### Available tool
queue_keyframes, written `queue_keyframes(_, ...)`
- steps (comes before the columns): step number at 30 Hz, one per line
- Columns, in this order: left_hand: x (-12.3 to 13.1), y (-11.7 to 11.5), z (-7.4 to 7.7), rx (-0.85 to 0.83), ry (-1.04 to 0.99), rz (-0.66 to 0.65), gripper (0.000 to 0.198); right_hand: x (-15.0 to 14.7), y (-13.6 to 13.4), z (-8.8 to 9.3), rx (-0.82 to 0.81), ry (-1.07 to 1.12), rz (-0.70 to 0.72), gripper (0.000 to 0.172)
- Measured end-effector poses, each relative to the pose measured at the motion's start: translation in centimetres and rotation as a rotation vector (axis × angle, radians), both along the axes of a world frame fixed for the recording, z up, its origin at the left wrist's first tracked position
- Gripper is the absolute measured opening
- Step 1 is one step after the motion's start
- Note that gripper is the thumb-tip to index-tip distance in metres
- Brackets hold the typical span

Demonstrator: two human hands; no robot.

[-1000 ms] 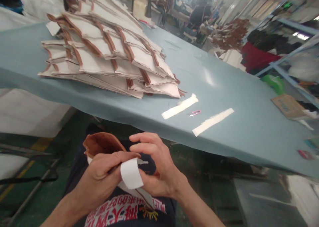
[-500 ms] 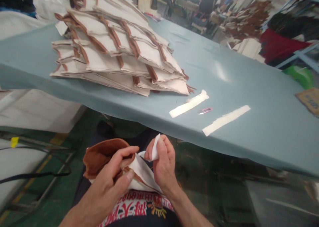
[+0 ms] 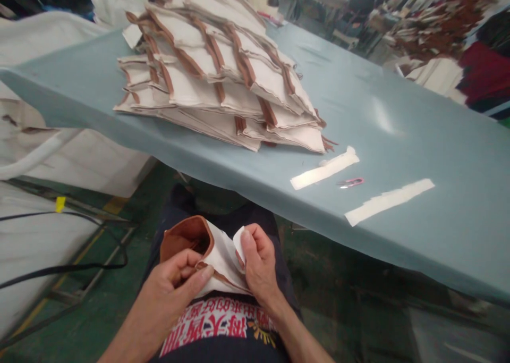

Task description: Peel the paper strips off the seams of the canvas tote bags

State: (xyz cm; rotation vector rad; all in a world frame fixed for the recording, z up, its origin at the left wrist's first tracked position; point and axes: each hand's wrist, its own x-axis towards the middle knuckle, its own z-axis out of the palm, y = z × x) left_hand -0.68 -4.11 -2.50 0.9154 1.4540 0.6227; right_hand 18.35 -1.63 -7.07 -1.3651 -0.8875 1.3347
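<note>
A cream fabric pouch (image 3: 221, 246) with a brown lining lies across my lap, its mouth open to the upper left. My left hand (image 3: 181, 280) is closed on the pouch's near side, thumb and fingers pinching along a brown-edged seam. At the pouch's right end, my right hand (image 3: 258, 259) pinches a small white strip (image 3: 239, 241) between thumb and fingers. Whether this strip is joined to the pouch is hidden by the fingers.
Beyond my knees stands a table with a blue-grey cover (image 3: 402, 155). On it lie a tall stack of cream and brown sewn pieces (image 3: 223, 94), two cream strips (image 3: 324, 168) and pink-handled thread snips (image 3: 353, 183). A black cable (image 3: 59, 269) runs at the left.
My right hand has come down with the white strip, closer to the pouch. The left hand's fingers have drawn back from the pouch's mouth, which shows more fully. The view has turned left.
</note>
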Motion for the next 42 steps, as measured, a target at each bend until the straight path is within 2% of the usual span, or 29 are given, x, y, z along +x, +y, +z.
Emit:
queue_keyframes(5,-1.2,1.2,0.0,0.09,-0.02,-0.141,0.054,2.7,0.4,3.4,0.005,-0.089,0.078,0.05)
queue_keyframes(8,-1.4,2.0,-0.1,0.167,0.002,-0.146,0.061,3.9,-0.3,6.3,-0.049,-0.1,0.169,0.05)
queue_keyframes(11,-1.0,2.7,0.4,0.205,-0.022,-0.213,0.062,4.0,-1.3,8.6,-0.137,-0.123,0.288,0.044)
queue_keyframes(14,-0.5,3.4,1.3,0.189,-0.058,-0.263,0.057,3.1,-1.8,9.7,-0.148,-0.249,0.358,0.036)
queue_keyframes(18,-0.3,3.9,1.8,0.132,-0.107,-0.226,0.058,1.8,-1.2,9.8,-0.129,-0.358,0.332,0.03)
queue_keyframes(25,-0.8,4.1,0.8,0.071,-0.259,-0.186,0.057,1.2,-0.3,9.5,-0.09,-0.336,0.288,0.033)
queue_keyframes(30,-0.6,4.5,1.1,0.107,-0.247,-0.214,0.053,1.1,-0.1,10.1,-0.037,-0.357,0.263,0.031)
queue_keyframes(35,-0.6,4.8,1.3,0.118,-0.243,-0.24,0.058,0.7,0.1,10.2,0.019,-0.413,0.258,0.026)
queue_keyframes(42,-1.3,4.5,1.0,0.102,-0.212,-0.258,0.058,0.3,0.3,9.7,-0.046,-0.381,0.258,0.031)
